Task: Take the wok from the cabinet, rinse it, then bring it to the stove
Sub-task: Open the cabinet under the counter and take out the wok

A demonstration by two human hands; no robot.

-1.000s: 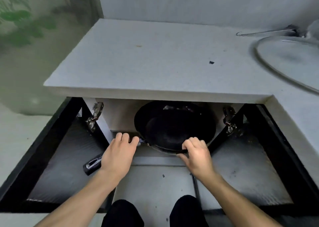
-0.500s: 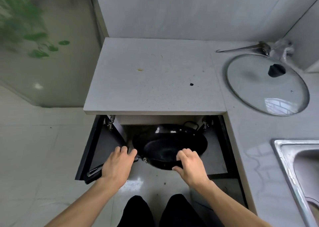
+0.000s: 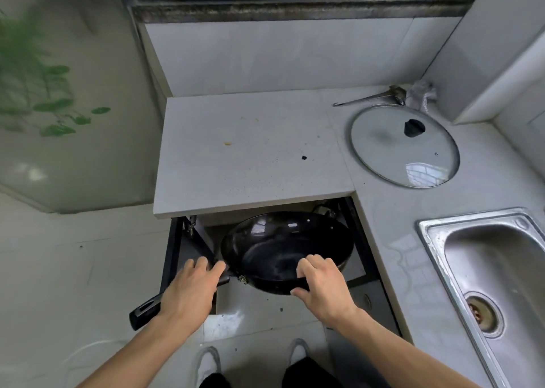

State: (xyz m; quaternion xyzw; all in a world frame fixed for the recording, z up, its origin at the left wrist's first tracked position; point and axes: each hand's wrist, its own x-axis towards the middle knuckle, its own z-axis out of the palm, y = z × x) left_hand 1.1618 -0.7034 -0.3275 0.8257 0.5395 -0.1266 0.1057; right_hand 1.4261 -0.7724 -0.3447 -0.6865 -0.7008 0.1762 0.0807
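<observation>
Wok (image 3: 287,252) half out of open cabinet (image 3: 174,255) under surface (image 3: 250,157), bowl up. My left hand (image 3: 188,293) wraps handle (image 3: 144,311); right hand (image 3: 320,284) pinches near rim, thumb outside, fingers inside. I judge two-point grip steadies heavy pan while it clears doors. Long axis runs along handle, pointing down-left toward me; bowl points toward cabinet's back right. Sink (image 3: 486,269) waits right for rinsing.

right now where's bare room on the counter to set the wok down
Bare: the counter slab above the open cabinet, between the wall tiles and the glass lid. A narrower strip runs between that lid and the sink. Crowded: the back right corner, with the lid and a metal utensil.
</observation>
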